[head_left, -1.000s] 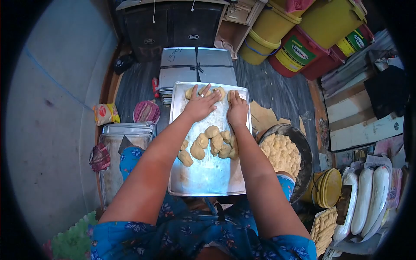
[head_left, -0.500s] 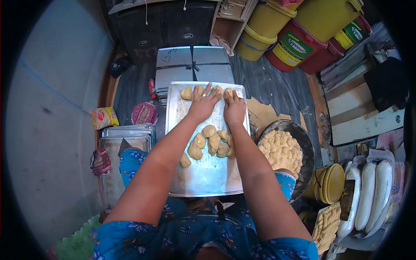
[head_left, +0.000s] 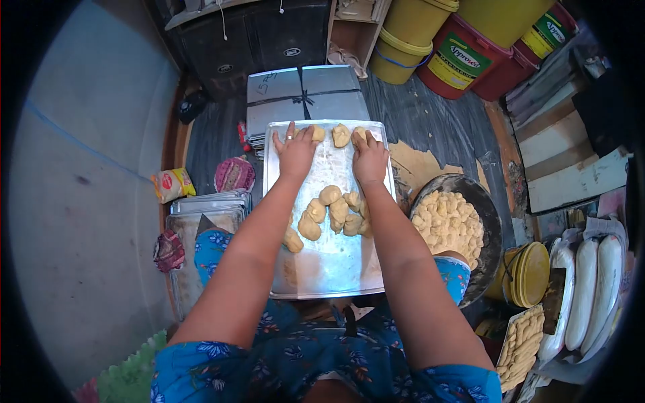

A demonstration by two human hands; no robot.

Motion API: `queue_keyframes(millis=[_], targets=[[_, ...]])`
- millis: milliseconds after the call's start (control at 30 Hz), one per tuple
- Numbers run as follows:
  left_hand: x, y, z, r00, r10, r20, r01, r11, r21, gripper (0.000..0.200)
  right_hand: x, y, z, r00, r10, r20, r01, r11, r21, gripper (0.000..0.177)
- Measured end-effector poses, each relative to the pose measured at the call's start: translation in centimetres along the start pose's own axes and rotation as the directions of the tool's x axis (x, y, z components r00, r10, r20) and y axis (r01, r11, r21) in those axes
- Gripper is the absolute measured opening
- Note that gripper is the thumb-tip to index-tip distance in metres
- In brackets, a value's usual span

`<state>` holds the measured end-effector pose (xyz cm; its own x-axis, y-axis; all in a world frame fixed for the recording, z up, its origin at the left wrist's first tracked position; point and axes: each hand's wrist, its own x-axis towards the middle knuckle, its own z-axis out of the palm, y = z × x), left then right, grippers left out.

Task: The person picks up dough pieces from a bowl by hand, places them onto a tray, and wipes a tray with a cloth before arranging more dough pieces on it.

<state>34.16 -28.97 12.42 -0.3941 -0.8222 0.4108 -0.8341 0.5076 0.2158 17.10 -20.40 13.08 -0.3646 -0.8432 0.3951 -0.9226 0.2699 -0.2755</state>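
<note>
A metal baking tray [head_left: 329, 269] lies in front of me with pale dough on it. Along its far edge is a row of dough pieces, one of them a dough piece [head_left: 340, 136] standing free between my hands. My left hand [head_left: 296, 156] is at the far left corner, fingers spread, touching the dough there and partly hiding it. At the far right corner, the fingers of my right hand [head_left: 371, 161] curl over a dough piece [head_left: 360, 132]. Nearer me, several dough lumps [head_left: 330, 211] sit clustered mid-tray, some hidden by my right forearm.
To the right stands a dark round basin [head_left: 494, 235] heaped with dough. Stacked trays [head_left: 309, 101] bound with black strap lie beyond; more trays [head_left: 208, 205] are at left. Margarine buckets [head_left: 463, 60], a lidded yellow bucket [head_left: 531, 272] and white plastic-wrapped packs [head_left: 584, 295] stand around.
My left hand has moved left along the far edge, uncovering dough in the row. My right hand has stayed near the far right corner. The view has shifted slightly.
</note>
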Motion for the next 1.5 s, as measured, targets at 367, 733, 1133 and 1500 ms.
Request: queue_keyframes(millis=[367,733,1133,1500], targets=[[-1.3,-1.7,0.7,0.978,-0.190,0.086,0.194,0.980,-0.042,0.043,-0.2,0.4,-0.6,0.984,0.023,-0.177,0.040,0.939,0.343,0.051],[-5.8,-4.7,-4.8,0.971,-0.235,0.048,0.199,0.675,-0.711,0.042,-6.4,-3.4,-7.0,0.814,-0.244,0.527,-0.182,0.755,0.630,0.031],[-16.1,-3.8,-13.4,0.932,-0.002,0.362,0.185,0.863,-0.471,0.029,-4.2,-7.7,-2.4,0.955,-0.229,0.190,0.165,0.938,0.304,0.025],[-13.7,-3.1,-9.7,0.980,-0.167,0.110,0.199,0.755,-0.625,0.038,-9.2,-8.9,-6.5,0.879,-0.129,0.458,-0.084,0.905,0.417,0.028]])
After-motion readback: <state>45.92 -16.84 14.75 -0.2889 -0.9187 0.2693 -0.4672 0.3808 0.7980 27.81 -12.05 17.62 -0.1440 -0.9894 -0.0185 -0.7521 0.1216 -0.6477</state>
